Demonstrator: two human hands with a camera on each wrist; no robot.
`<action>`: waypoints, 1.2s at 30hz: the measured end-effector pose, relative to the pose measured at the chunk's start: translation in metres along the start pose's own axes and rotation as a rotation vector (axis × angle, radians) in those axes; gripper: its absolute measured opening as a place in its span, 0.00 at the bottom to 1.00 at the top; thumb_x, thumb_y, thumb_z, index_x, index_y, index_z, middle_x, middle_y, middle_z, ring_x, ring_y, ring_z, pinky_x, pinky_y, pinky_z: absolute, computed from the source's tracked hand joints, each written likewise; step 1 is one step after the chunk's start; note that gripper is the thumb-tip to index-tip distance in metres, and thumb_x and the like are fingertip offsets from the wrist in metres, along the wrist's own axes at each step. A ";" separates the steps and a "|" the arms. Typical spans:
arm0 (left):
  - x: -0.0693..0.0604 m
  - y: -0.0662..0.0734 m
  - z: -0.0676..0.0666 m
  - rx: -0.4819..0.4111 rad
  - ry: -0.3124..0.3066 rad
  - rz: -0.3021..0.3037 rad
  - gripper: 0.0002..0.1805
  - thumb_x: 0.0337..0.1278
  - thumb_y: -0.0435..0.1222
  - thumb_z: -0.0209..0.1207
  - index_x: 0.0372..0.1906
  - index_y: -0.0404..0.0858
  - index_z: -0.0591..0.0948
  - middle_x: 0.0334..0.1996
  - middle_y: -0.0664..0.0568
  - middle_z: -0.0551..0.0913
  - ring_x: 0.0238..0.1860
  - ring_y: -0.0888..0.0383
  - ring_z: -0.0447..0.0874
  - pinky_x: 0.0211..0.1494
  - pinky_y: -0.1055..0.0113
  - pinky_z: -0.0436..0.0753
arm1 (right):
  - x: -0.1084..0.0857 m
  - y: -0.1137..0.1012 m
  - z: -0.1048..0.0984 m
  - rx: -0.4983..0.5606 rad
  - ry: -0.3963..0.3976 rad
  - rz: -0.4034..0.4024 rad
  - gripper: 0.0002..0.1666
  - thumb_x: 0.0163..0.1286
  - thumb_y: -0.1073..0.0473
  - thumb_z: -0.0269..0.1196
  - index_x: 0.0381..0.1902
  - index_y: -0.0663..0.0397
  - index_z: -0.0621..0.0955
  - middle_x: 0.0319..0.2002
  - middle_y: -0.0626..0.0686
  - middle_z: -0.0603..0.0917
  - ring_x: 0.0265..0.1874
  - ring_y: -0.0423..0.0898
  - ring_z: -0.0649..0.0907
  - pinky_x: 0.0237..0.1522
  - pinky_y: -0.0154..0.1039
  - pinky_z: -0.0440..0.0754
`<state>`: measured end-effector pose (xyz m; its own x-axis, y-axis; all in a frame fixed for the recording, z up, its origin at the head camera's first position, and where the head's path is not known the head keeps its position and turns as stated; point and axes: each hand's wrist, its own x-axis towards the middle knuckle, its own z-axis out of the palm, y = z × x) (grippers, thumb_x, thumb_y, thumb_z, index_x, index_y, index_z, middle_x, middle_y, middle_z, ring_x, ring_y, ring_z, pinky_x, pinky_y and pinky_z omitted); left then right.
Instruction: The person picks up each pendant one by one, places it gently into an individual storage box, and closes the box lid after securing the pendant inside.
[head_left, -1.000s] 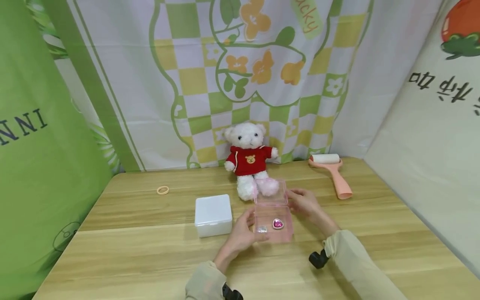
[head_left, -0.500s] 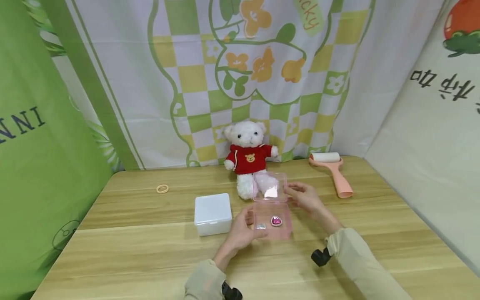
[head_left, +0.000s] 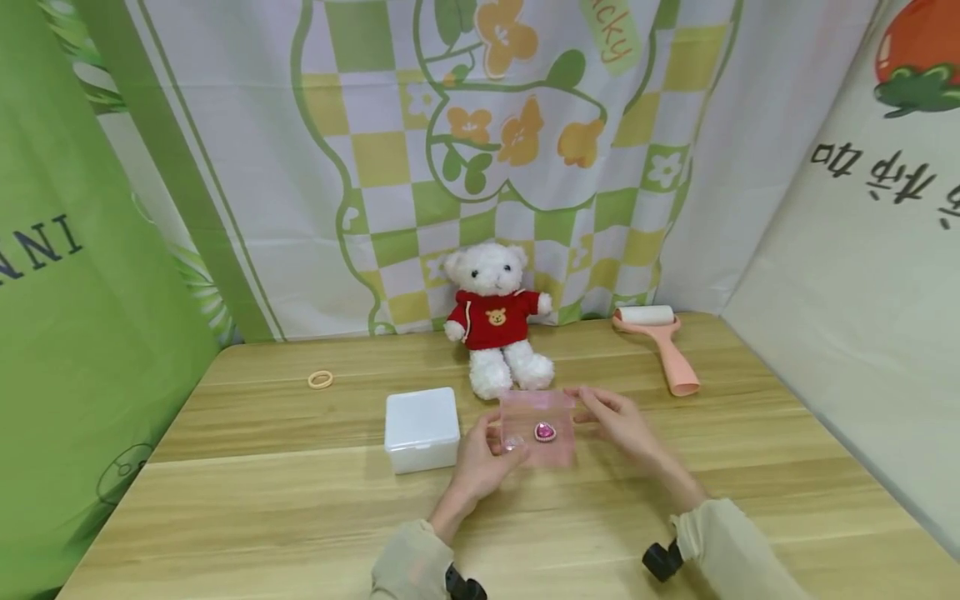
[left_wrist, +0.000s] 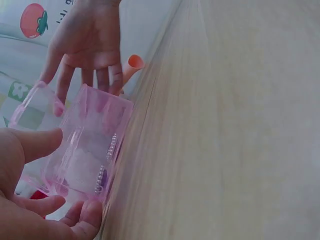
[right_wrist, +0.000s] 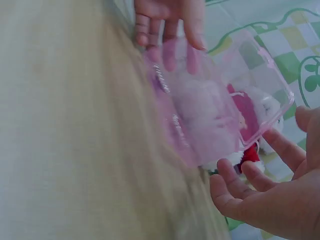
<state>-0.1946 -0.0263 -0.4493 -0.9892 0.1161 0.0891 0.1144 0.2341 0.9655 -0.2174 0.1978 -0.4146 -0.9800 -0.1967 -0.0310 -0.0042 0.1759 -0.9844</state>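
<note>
A small see-through pink box (head_left: pixel 561 452) with a hinged lid (right_wrist: pixel 272 75) stands on the table in front of a teddy bear. Inside lie a magenta heart-shaped gem (head_left: pixel 545 432) with a beaded silver rim and a clear sparkling piece (head_left: pixel 513 443), whose kind I cannot tell. My left hand (head_left: pixel 476 467) holds the box at its left side between thumb and fingers. At the right, my right hand (head_left: pixel 618 423) touches the lid's edge with its forefinger, its other fingers loosely extended. The lid is raised, tilted over the box.
The white teddy bear (head_left: pixel 491 321) in a red hoodie sits just behind the box. A white lidded box (head_left: pixel 422 429) stands to the left, near my left hand. A beige ring (head_left: pixel 320 380) lies farther left. At the back right lies a pink-handled lint roller (head_left: pixel 663 342).
The pink lid has swung from leaning back over the bear's feet to tilting forward over the box. My right hand has moved with it. My left hand keeps its hold.
</note>
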 end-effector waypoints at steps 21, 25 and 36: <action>0.002 0.000 -0.010 -0.114 -0.032 -0.036 0.17 0.63 0.35 0.57 0.56 0.37 0.78 0.55 0.37 0.76 0.56 0.42 0.74 0.58 0.49 0.75 | -0.017 0.021 0.022 0.024 0.039 -0.004 0.26 0.70 0.64 0.57 0.65 0.64 0.68 0.65 0.70 0.65 0.57 0.64 0.75 0.50 0.49 0.80; 0.001 0.001 -0.009 -0.137 -0.029 -0.074 0.19 0.61 0.34 0.58 0.58 0.37 0.76 0.54 0.37 0.75 0.51 0.44 0.77 0.45 0.54 0.81 | -0.018 0.021 0.021 0.014 0.039 0.001 0.26 0.71 0.63 0.57 0.64 0.64 0.69 0.65 0.69 0.66 0.57 0.64 0.74 0.50 0.49 0.80; 0.006 0.004 -0.010 -0.189 -0.029 -0.126 0.17 0.57 0.31 0.59 0.53 0.37 0.79 0.50 0.41 0.76 0.46 0.52 0.76 0.36 0.63 0.80 | -0.016 0.018 0.019 -0.039 0.027 -0.025 0.24 0.71 0.64 0.56 0.63 0.65 0.69 0.65 0.71 0.66 0.57 0.67 0.74 0.49 0.50 0.81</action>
<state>-0.2005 -0.0340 -0.4424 -0.9913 0.1257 -0.0391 -0.0312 0.0636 0.9975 -0.1978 0.1858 -0.4355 -0.9844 -0.1757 -0.0016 -0.0356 0.2084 -0.9774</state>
